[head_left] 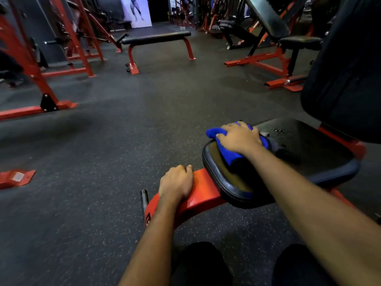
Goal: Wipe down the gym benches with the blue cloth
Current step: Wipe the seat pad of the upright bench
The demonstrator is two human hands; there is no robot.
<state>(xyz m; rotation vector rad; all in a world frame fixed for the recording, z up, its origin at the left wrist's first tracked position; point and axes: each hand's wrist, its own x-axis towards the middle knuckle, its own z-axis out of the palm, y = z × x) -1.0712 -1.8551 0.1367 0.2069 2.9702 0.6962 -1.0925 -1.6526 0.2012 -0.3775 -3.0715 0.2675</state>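
The blue cloth [227, 150] lies bunched on the black seat pad [309, 153] of a red-framed bench at the right. My right hand [240, 138] lies on top of the cloth, fingers spread and curled over its far edge, pressing it to the pad. A few water drops glisten on the pad beyond the cloth. My left hand [177, 182] rests on the red frame bar [204, 188] in front of the seat, fingers curled over its far side. The bench's upright black backrest [346, 79] rises at the far right.
A flat black bench [156, 37] on red legs stands across the dark rubber floor. An incline bench [274, 25] stands at the back right. Red rack frames [31, 65] fill the left side. A red foot plate [16, 178] lies at the left edge. My knees show at the bottom.
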